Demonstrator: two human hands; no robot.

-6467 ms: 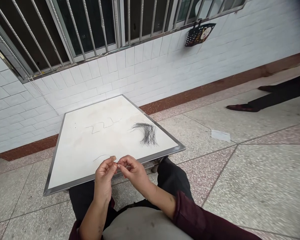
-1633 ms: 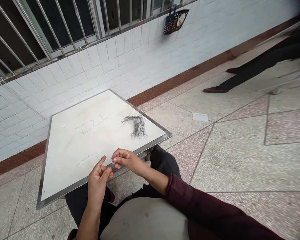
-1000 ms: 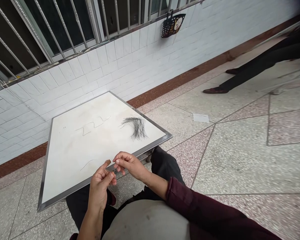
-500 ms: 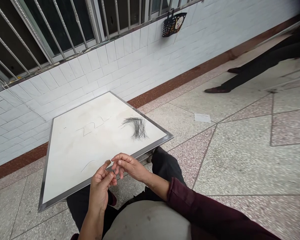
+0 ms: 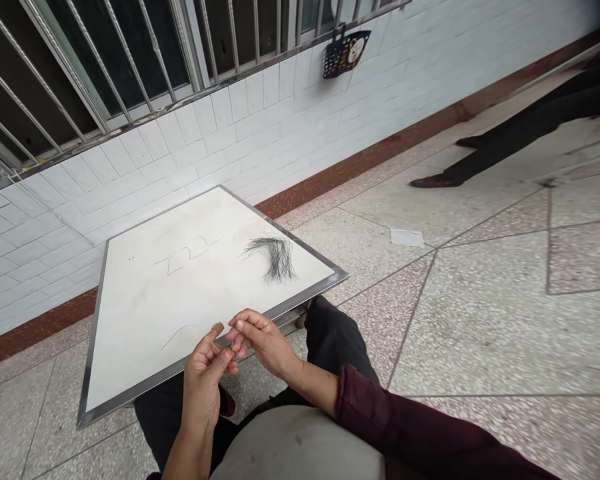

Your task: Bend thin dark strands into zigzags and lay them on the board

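Observation:
My left hand (image 5: 206, 373) is closed in a pinch above the near edge of the white table (image 5: 140, 360). A thin wire (image 5: 217, 347), barely visible, shows between its fingers. Close beside it, my right hand (image 5: 260, 340) also has thumb and forefinger pressed together, seemingly on the same fine strand; the fingers hide most of it. On the tabletop, a loose bundle of dark thin wires (image 5: 278, 259) lies at the right. Several bent wire pieces (image 5: 187, 252) rest in a zigzag row farther back, and a single curved wire (image 5: 176, 335) lies left of my hands.
A grey metal rim (image 5: 310, 288) edges the table, which stands by a white tiled wall (image 5: 180, 147) under a barred window (image 5: 120, 53). A black basket (image 5: 345, 53) hangs there. Another person's legs (image 5: 510, 140) and a white paper (image 5: 407, 238) are on the right.
Both hands have shifted very slightly to the right and down in the view, still pinching close together. The wires on the table lie as before.

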